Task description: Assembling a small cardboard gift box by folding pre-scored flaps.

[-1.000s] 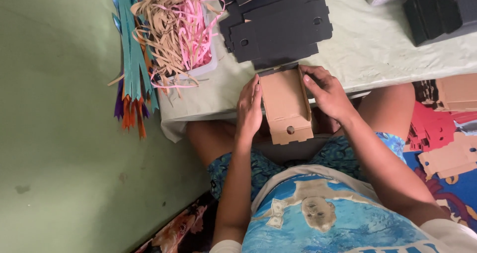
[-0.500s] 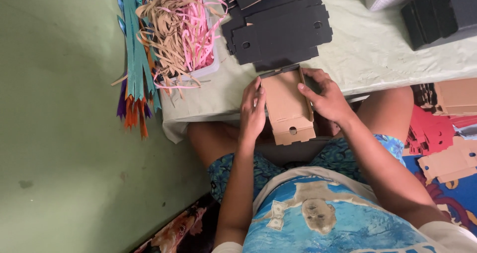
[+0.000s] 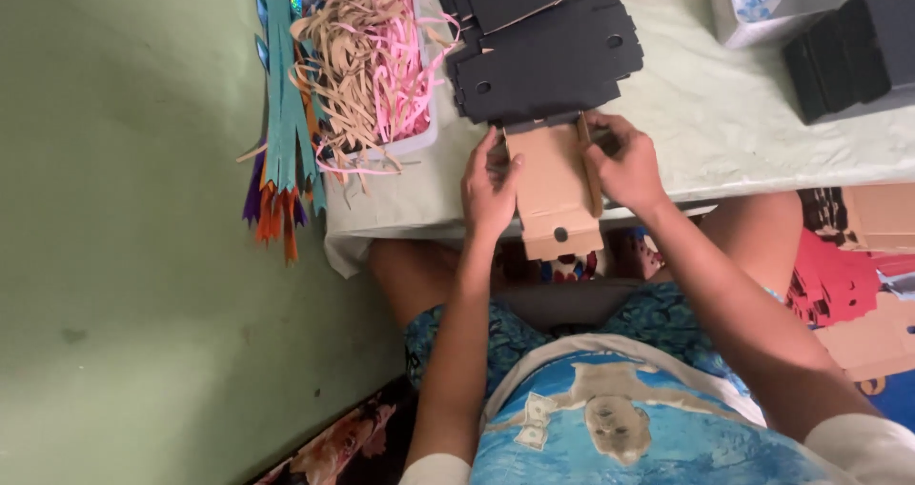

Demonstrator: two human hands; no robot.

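Both forearms reach forward from the lap, bare and slightly converging, the left hand (image 3: 489, 191) with palm turned inward and fingers (image 3: 492, 151) extended upward, the right hand (image 3: 624, 166) curled opposite it, its fingers (image 3: 602, 125) bent and pinching inward.
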